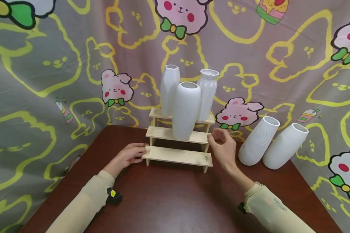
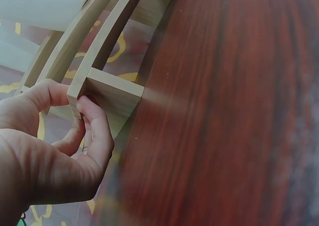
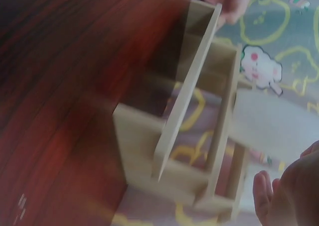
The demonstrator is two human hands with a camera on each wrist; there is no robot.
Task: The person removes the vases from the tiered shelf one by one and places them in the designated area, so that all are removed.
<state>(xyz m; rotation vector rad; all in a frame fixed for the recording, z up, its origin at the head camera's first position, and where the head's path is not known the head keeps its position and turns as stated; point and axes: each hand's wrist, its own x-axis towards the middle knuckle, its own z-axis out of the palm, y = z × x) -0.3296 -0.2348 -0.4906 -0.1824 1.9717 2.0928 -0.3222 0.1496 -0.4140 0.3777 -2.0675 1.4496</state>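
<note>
Your left grip (image 1: pixel 133 153) pinches the three-tier wooden stand (image 1: pixel 178 155) at lower left; your empty right grip (image 1: pixel 224 148) curves at its right. Uneven tugging could topple the white vases (image 1: pixel 187 111) on its upper tiers.

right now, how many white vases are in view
5: two vases on the top shelf, one vase on the middle shelf, two vases on the table to the right.

The head view looks forward and down from farthest off, the stand (image 1: pixel 178 154) mid-frame. The left wrist view, close and tilted, has the stand's end upper left, the table (image 2: pixel 224 116) right. The right wrist view, also tilted, looks along the same stand to the left hand (image 3: pixel 235 2) at upper right.
</note>
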